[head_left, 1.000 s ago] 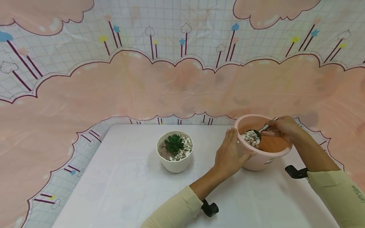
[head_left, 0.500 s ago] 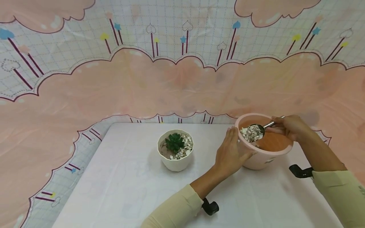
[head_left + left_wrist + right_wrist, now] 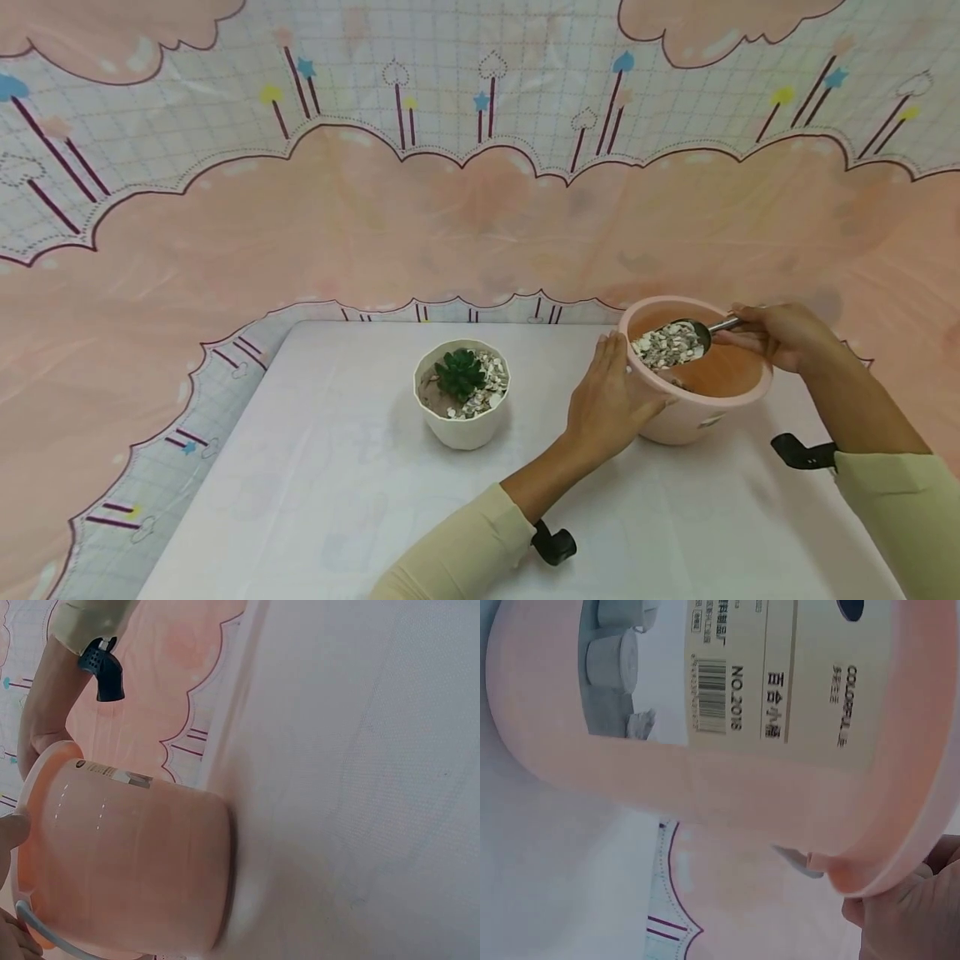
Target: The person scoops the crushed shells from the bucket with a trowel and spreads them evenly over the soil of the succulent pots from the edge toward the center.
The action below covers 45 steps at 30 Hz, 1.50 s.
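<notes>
A pink plastic bucket stands at the right rear of the table. My left hand holds it by the near left side, and in the left wrist view the thumb lies on its rim. At the bucket's mouth my right hand grips the handle of a metal scoop. The scoop is heaped with white and grey stone chips. Left of the hands is a white pot with a green succulent and similar chips over its right part.
A white table carries both containers. Behind it hangs a patterned pink and white cloth. The bucket's grey carrying handle hangs along its side in the left wrist view. A black wrist device sits below the left sleeve.
My right hand has drawn back to the right and slightly up, raising the loaded scoop and levelling it within the bucket's mouth. My left hand has stayed on the bucket.
</notes>
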Motion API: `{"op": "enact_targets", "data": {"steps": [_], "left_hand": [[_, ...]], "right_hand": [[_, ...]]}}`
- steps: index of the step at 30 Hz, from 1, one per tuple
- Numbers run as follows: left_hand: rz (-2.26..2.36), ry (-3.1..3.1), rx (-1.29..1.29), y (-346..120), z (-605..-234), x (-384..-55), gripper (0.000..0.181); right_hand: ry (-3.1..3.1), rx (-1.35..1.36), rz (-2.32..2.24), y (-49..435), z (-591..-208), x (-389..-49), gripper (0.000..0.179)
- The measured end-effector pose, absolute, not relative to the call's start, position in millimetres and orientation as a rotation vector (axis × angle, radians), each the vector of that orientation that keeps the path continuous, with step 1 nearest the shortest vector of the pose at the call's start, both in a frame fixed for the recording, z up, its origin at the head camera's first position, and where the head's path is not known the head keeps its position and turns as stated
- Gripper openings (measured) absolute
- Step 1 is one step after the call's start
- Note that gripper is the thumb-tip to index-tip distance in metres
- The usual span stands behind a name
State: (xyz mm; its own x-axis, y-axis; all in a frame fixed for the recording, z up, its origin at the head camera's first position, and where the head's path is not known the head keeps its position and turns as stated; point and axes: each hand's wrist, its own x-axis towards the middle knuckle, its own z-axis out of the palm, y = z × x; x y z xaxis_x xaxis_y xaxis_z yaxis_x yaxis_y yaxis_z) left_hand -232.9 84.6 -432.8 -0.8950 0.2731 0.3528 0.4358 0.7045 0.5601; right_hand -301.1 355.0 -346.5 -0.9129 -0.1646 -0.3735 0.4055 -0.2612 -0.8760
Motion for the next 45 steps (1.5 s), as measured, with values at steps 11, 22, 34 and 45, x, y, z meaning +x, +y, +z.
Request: {"op": "enact_targets", "data": {"steps": [11,22,34,45], "left_hand": [[-0.980,-2.663,-0.575,86,-434,-233,0.105],[-1.008,-2.666,-0.564,87,-433,-232,0.105],[-1.033,-2.639,-0.580,86,-432,-232,0.106],[-1.108,-2.628,-0.578,85,-434,-232,0.106]], "right_hand": [[1.493,0.288,-2.310,366,-348,-297,0.046],[1.164,0.421,-2.461,385,-354,-289,0.043],[1.014,0.458,-2.532,393,-360,-284,0.037],[1.020,0.474,-2.522,379,-355,-286,0.035]]}}
